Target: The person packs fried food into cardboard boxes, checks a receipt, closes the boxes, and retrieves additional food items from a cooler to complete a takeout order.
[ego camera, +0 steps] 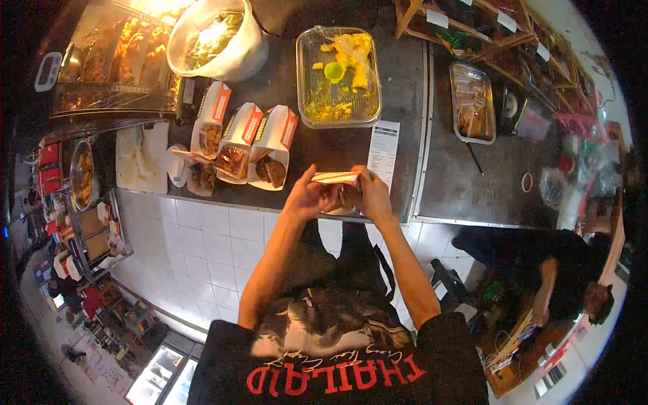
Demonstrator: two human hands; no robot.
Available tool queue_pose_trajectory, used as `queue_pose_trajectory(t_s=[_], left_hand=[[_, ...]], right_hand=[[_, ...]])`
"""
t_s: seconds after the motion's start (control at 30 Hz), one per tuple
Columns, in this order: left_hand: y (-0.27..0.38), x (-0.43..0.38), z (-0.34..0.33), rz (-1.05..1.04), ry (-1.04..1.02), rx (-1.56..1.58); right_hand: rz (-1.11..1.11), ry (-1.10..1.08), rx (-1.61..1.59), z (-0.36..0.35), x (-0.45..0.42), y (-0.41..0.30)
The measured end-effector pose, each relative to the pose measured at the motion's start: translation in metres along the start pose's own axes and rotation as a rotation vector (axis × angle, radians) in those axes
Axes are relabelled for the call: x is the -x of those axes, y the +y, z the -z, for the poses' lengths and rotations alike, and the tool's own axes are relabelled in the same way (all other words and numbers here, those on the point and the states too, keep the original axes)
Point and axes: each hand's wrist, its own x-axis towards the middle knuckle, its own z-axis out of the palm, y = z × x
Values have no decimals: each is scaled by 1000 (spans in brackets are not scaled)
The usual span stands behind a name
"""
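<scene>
Both hands are at the counter's front edge around one small food box with a white and orange-red top flap; brownish food shows below the flap. My left hand grips its left side, and my right hand its right side. A printed paper slip lies behind my right hand, partly covered by it. To the left stand several open paper food boxes with red and white sides, holding brown food. Behind the hands sits a clear plastic tray with yellow food and a small green cup.
A large white tub of leaves stands back left, beside a lit glass food case. A white cutting board lies at the left. At the right are a tray of brown food, a wooden rack and another person.
</scene>
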Motion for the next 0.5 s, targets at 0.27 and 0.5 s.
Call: queue_pose_trajectory(t_s=[0.27,0.5], left_hand=[[10,5,25,-179,323,-635],[2,-1,59,-715,448,-1147]], right_hand=[[207,69,134,10,15,18],[129,161,128,-51,57,46]])
